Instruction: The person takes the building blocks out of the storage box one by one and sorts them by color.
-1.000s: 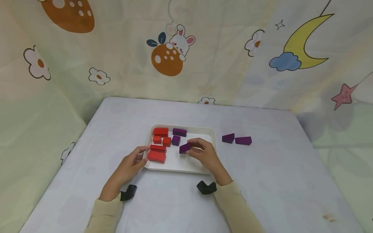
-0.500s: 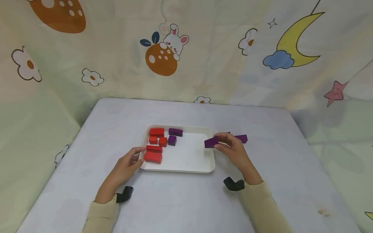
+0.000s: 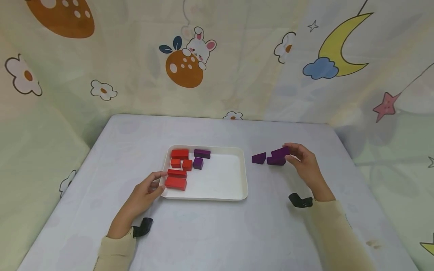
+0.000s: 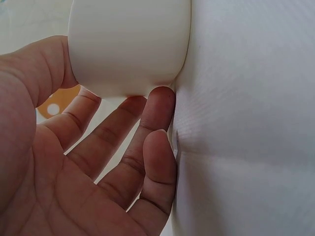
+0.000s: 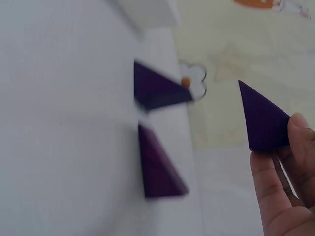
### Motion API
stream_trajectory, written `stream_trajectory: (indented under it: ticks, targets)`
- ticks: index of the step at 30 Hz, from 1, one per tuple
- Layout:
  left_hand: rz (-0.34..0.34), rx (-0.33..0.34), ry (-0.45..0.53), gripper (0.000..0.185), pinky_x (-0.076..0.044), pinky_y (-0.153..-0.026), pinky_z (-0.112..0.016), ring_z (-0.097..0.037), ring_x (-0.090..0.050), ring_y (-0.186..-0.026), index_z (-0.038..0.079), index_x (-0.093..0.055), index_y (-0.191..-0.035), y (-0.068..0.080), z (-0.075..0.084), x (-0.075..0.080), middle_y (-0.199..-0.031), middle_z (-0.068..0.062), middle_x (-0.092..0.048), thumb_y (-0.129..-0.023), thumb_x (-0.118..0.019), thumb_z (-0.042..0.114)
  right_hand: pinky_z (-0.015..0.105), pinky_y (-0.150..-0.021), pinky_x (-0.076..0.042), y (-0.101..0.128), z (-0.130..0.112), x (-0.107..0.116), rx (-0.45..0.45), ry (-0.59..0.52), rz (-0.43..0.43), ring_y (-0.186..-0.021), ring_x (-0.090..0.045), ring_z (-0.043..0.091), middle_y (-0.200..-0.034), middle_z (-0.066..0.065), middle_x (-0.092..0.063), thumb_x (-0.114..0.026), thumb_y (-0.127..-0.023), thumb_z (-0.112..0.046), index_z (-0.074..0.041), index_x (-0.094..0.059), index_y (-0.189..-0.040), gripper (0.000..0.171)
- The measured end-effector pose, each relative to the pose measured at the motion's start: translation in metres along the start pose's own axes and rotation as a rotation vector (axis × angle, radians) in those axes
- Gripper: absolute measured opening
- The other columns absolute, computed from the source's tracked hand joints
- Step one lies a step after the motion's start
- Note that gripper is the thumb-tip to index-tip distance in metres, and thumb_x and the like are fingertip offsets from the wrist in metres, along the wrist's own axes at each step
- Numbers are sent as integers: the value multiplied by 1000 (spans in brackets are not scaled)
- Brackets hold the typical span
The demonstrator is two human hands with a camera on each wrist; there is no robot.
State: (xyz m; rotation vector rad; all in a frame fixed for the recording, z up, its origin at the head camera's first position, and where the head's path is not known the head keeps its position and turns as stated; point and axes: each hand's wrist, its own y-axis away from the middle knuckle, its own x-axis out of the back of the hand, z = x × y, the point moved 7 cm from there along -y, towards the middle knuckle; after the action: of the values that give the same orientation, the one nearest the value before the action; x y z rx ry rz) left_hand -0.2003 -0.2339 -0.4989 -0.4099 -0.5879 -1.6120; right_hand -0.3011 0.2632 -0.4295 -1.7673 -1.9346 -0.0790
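Note:
A white tray (image 3: 220, 188) in the middle of the table holds several red blocks (image 3: 175, 183) on its left side and two purple blocks (image 3: 202, 153) beside them. My left hand (image 3: 157, 182) rests against the tray's front left corner (image 4: 130, 44) with fairly straight fingers. To the right of the tray, my right hand (image 3: 291, 152) pinches a purple block (image 3: 280, 151) (image 5: 263, 120) just above a second purple block (image 3: 275, 161) (image 5: 157, 164) lying on the table. A purple wedge (image 3: 259, 158) (image 5: 157, 91) lies next to that one.
The table (image 3: 217, 233) has a pale lilac cloth and is walled in by a cartoon-print curtain (image 3: 183, 67) at the back and sides. Bare cloth lies in front of the tray and at the far right.
My right hand has carried the purple block out of the tray, rightward, over to the two purple pieces on the table. My left hand has stayed at the tray's corner.

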Motion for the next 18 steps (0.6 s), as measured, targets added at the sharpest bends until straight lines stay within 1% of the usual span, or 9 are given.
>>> stream_trajectory:
  ticks: [3,6,9,13,15,18]
  targets:
    - [-2,4,3,49,-61,-96,-51,-42,-65,-123,12,-54,-153,0,0,0,-154,-26,-57,-106,-65,12,7,-96,-47,-2,17,18,-34,83,21,-115,-57,-11,-138,28,-63,-64,-105,6,12,-57,-143,40]
    - [-3,9,3,49,-61,-95,-50,-42,-66,-123,13,-54,-154,0,0,0,-153,-26,-57,-106,-65,13,5,-96,-45,-3,32,31,-67,136,33,-114,-55,-13,-140,36,-60,-63,-106,5,12,-55,-144,40]
    - [1,9,-1,49,-62,-94,-49,-40,-66,-121,13,-54,-153,0,0,1,-152,-26,-58,-106,-66,13,4,-95,-45,-4,44,38,-102,156,31,-112,-52,-15,-141,38,-58,-62,-107,4,13,-54,-145,40]
    - [3,12,0,48,-62,-94,-50,-41,-66,-121,13,-54,-153,0,0,1,-153,-26,-57,-106,-66,14,4,-94,-45,-5,57,42,-160,163,22,-111,-51,-15,-144,38,-57,-61,-107,3,13,-53,-146,41]
    - [0,15,4,49,-61,-95,-51,-42,-66,-123,13,-54,-154,0,-1,0,-154,-26,-56,-106,-65,14,3,-94,-44,-4,63,42,-195,164,14,-112,-52,-12,-145,37,-57,-61,-107,3,13,-53,-147,42]
    - [-6,17,10,49,-61,-97,-52,-44,-65,-126,13,-53,-154,-1,-1,-1,-157,-25,-54,-107,-65,14,2,-94,-42,-2,71,42,-251,184,-11,-117,-55,-4,-148,36,-56,-62,-108,0,12,-52,-149,43]
